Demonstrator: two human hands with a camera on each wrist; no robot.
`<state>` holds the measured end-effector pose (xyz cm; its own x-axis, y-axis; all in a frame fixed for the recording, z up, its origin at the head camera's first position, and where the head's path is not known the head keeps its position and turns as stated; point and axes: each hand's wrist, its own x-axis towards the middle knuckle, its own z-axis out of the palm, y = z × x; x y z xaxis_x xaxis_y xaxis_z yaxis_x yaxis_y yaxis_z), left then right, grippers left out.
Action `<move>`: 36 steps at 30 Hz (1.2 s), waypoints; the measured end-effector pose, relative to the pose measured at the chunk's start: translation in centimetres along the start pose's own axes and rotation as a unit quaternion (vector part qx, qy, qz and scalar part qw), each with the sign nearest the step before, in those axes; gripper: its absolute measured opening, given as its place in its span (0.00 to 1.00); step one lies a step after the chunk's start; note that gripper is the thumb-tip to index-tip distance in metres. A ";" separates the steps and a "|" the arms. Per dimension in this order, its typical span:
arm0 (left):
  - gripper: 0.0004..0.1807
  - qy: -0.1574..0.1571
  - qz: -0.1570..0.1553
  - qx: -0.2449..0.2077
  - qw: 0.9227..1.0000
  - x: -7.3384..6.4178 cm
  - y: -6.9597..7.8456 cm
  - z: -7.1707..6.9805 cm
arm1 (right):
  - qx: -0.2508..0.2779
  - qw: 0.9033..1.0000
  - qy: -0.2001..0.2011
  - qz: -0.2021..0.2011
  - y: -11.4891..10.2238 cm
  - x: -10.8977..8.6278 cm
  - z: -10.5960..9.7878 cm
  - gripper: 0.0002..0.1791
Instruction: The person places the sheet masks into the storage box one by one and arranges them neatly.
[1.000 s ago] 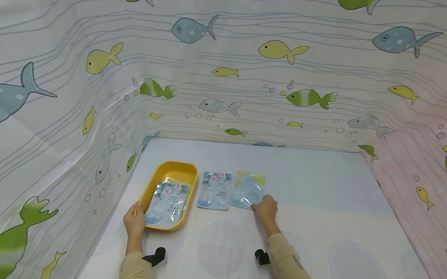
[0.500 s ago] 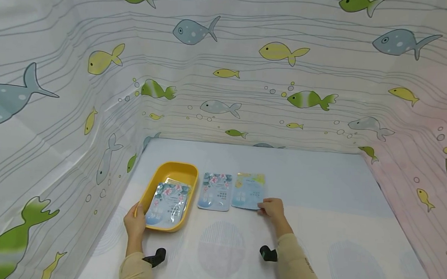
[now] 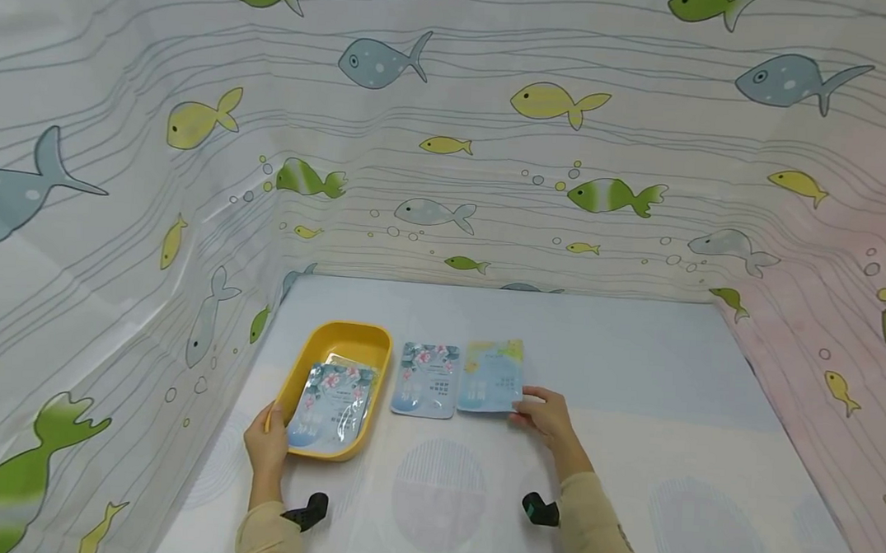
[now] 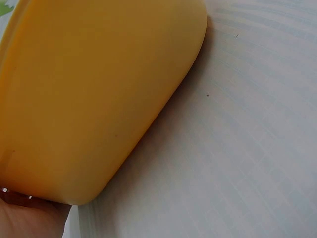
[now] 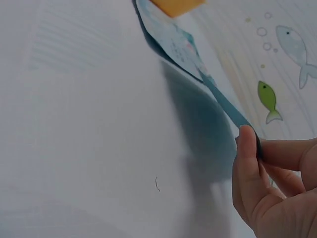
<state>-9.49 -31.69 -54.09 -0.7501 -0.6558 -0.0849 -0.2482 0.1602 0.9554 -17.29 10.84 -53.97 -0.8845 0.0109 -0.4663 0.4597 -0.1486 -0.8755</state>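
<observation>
My left hand grips the left rim of a yellow plastic tray; in the left wrist view the tray's outer wall fills much of the picture. Inside the tray lies a blue floral sachet, overlapping another one mostly hidden beneath it. Right of the tray a second floral sachet lies flat on the table. Beside that is a light blue sachet with a yellow top. My right hand pinches its lower right edge between thumb and fingers, and the right wrist view shows this sachet raised above its shadow.
The white table has pale printed circles. Fish-patterned curtain encloses it at the back and both sides. A black wrist-camera mount sticks out from the left sleeve, another mount from the right.
My right hand has shifted to the right and now pinches the yellow-topped sachet by its edge, which has lifted and straightened. The left hand and tray have stayed put.
</observation>
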 end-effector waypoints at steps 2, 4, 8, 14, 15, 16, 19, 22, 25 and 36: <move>0.25 0.000 0.000 -0.002 1.000 0.0 0.0 0.0 | -0.002 1.000 -0.002 -0.017 -0.2 -0.2 0.1 0.28; 0.25 0.000 -0.002 -0.006 1.000 0.0 0.0 -0.1 | -0.005 0.999 -0.006 -0.031 -0.3 -0.5 0.2 0.27; 0.26 -0.003 -0.011 -0.003 1.000 -0.1 -0.1 -0.2 | -0.007 0.999 -0.013 -0.049 -0.5 -0.9 0.5 0.25; 0.25 0.002 -0.006 0.003 1.000 -0.2 -0.2 -0.2 | 0.014 0.997 -0.025 -0.066 -1.0 -1.2 1.5 0.24; 0.25 0.002 -0.004 0.002 1.000 -0.2 -0.2 -0.2 | 0.019 0.997 -0.025 -0.066 -1.1 -1.3 1.7 0.24; 0.25 0.002 -0.002 0.002 1.000 -0.1 -0.2 -0.2 | 0.025 0.997 -0.026 -0.067 -1.2 -1.3 1.9 0.24; 0.25 0.001 -0.005 0.000 1.000 -0.1 -0.3 -0.2 | 0.028 0.996 -0.031 -0.073 -1.4 -1.4 2.7 0.23; 0.25 0.000 -0.007 0.001 1.000 0.0 -0.3 -0.2 | 0.026 0.996 -0.036 -0.077 -1.5 -1.4 3.4 0.22; 0.25 -0.001 -0.004 0.005 1.000 0.0 -0.3 -0.2 | 0.024 0.995 -0.044 -0.082 -1.6 -1.4 4.2 0.22; 0.25 -0.001 0.002 0.010 1.000 0.1 0.0 0.0 | 0.017 0.992 -0.078 -0.097 -2.0 -1.6 6.6 0.21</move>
<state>-9.52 -31.77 -54.07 -0.7518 -0.6543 -0.0815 -0.2574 0.1775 0.9499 -17.31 4.56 -50.66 -0.9589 -0.1095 -0.2618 0.2789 -0.1925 -0.9408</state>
